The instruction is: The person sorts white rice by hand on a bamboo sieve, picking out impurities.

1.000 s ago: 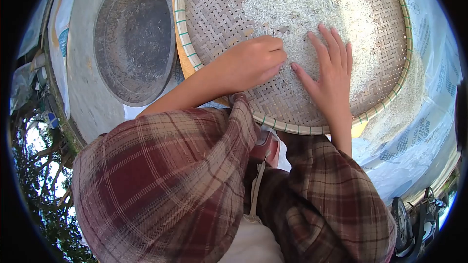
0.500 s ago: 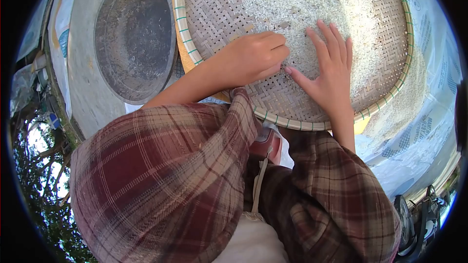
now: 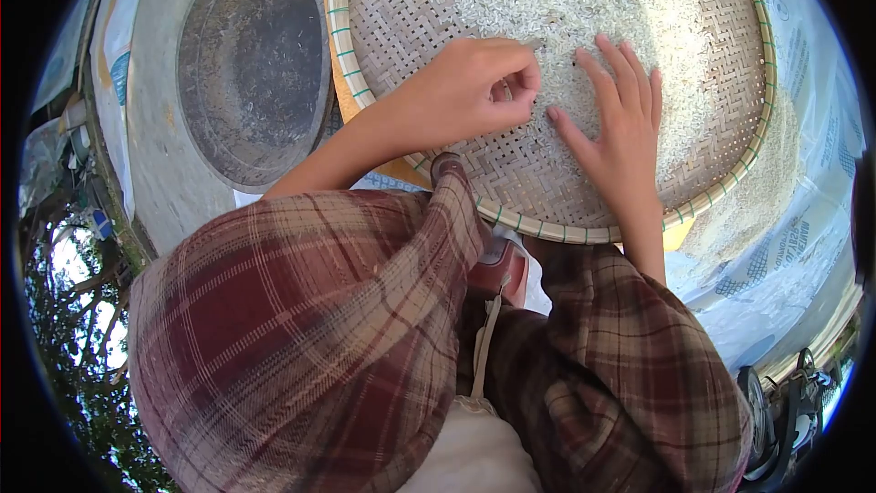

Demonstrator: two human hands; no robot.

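A round woven bamboo tray (image 3: 383, 46) with a pale rim bound in green takes up the top of the view. White rice grains (image 3: 584, 0) lie spread across its middle and right side. Over the tray's near left part, my left hand (image 3: 474, 87) is closed, thumb and fingers pinched together; what they hold, if anything, is too small to make out. My right hand (image 3: 616, 128) rests on the near edge of the rice, its fingers stretched out and apart.
Left of the tray stands a wide dark basin (image 3: 203, 114) with scattered bits in it. Printed plastic sacking (image 3: 776, 265) covers the surface at right, with more grain (image 3: 762, 183) beside the tray. Part of a motorbike (image 3: 785, 420) shows at lower right.
My left hand has shifted slightly up and turned, so its pinched fingers show more. My right hand stays nearly in place, its thumb a little closer to the fingers.
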